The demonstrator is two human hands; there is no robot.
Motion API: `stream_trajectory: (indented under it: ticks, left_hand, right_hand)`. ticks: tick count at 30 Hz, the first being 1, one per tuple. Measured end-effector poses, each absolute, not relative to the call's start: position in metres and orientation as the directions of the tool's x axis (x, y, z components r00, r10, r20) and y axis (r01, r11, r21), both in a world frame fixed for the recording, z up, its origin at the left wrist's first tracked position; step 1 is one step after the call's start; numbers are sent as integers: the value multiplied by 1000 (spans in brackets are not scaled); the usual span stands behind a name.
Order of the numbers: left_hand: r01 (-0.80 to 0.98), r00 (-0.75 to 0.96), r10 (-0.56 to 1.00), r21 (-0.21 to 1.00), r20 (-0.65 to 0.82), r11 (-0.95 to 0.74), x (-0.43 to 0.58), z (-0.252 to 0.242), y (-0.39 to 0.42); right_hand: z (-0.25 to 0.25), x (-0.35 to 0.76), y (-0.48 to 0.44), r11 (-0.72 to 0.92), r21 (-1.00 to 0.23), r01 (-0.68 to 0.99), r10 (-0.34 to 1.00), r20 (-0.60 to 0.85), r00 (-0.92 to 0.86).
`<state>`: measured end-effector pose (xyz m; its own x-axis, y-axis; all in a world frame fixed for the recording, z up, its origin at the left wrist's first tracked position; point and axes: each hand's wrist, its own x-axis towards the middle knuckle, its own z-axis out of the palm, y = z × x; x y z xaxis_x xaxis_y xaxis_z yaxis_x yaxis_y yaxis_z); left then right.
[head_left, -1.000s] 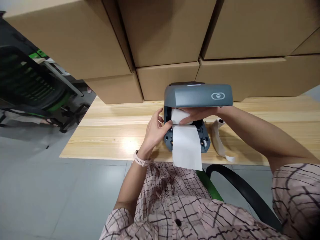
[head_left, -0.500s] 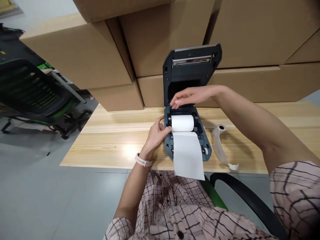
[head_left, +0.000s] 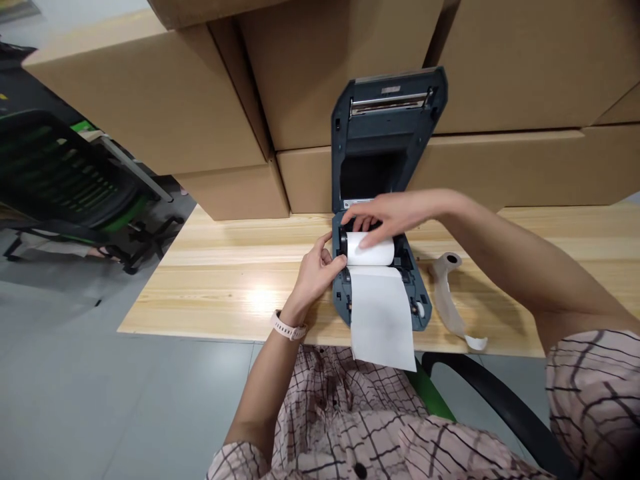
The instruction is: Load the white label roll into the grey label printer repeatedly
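Observation:
A dark grey label printer (head_left: 340,303) lies on the wooden table with its lid (head_left: 390,133) raised. Inside sits a white paper roll (head_left: 375,257); its loose paper strip (head_left: 383,320) runs forward over the printer's front and past the table edge. My left hand (head_left: 317,272) grips the printer's left side, thumb at the roll's left holder and fingers along the outer wall. Over the roll is my right hand (head_left: 383,217), slightly blurred, its fingers spread toward the back and its thumb resting on the paper. The right end of the roll is partly hidden.
Right of the printer lies a small roll with a dark core (head_left: 453,260), its strip trailing to the table's front edge. Cardboard boxes (head_left: 150,113) are stacked along the back of the table (head_left: 225,280). A black and green chair (head_left: 55,180) stands at the left.
My right hand has come down from above the printer's back onto the paper roll. The lid shows more fully. My left hand holds the same spot.

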<state>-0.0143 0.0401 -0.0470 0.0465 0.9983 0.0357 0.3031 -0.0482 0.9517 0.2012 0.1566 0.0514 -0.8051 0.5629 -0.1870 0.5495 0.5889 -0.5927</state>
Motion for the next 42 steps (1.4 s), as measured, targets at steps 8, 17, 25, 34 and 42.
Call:
stream_trajectory:
  ticks: [8, 17, 25, 34, 42]
  left_hand:
    - [334, 70, 996, 940, 50, -70, -15, -45, 42]
    - [377, 61, 998, 925, 33, -54, -12, -39, 38]
    - [351, 47, 998, 935, 31, -45, -11, -41, 38]
    - [277, 59, 998, 960, 26, -41, -11, -49, 40]
    - [282, 52, 999, 959, 5, -20, -11, -44, 38]
  right_hand:
    - [42, 183, 115, 669, -315, 673, 646, -203, -736]
    - [127, 279, 82, 225, -927, 301, 921, 102, -376]
    - [52, 333, 138, 220, -867, 446, 967, 135, -214]
    - [-22, 325, 166, 173, -887, 427, 961, 57, -270]
    - [-42, 386, 102, 26, -978, 208, 986, -10, -168]
